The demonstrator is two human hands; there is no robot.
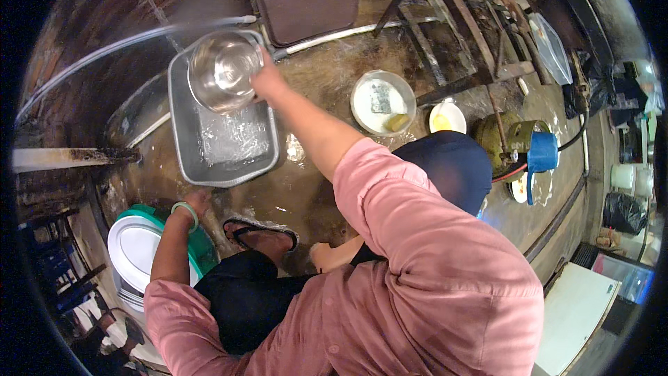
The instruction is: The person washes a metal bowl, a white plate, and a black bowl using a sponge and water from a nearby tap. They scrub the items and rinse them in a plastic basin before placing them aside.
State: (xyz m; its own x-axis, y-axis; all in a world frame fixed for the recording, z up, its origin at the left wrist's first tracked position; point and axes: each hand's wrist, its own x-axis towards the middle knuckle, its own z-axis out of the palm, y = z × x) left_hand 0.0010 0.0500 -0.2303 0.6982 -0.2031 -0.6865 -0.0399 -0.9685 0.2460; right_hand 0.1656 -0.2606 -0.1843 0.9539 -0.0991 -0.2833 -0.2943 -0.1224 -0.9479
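With the middle of my view as the hub, the grey tub (271,146) at ten o'clock lets me in over its six-o'clock end; the steel bowl (216,73) and right hand (266,78) block most of its twelve-o'clock end. The right forearm (313,118) bars the way above the gap between tub and white basin (354,104) at one o'clock. I see a narrow lane between the tub and the sandalled foot (268,241), with the left hand (198,203) at its outer end. Obstacles also stand at twelve, a brown panel (306,0), and three, a gas cylinder (490,139).
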